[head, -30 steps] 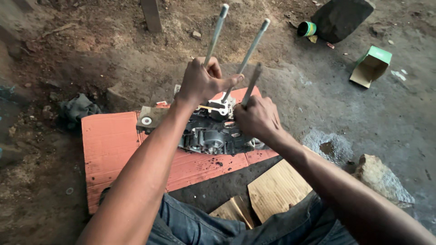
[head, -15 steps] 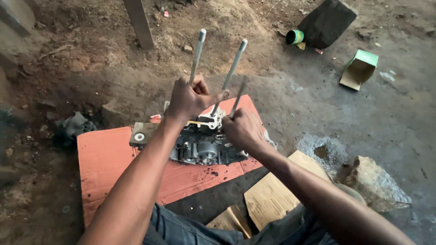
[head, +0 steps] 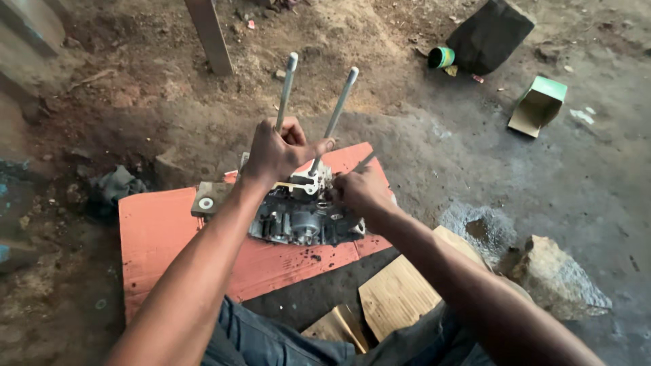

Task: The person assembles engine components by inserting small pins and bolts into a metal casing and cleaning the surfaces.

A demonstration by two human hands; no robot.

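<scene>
Both forearms are bare to beyond the elbow; no sleeves, gloves, watch or rings are visible. The left hand and right hand are uncovered, fingernails short (finer detail too small to confirm). Legwear: dark blue denim trousers, creased, visible at 6 o'clock in the head view. No footwear in view.

Engine case: dark grey-black with silvery metal parts; two studs pale grey. Board beneath: salmon-red, speckled with dark spots. Open box: green outside, tan inside; trousers: blue-grey denim; cardboard: light brown.
</scene>
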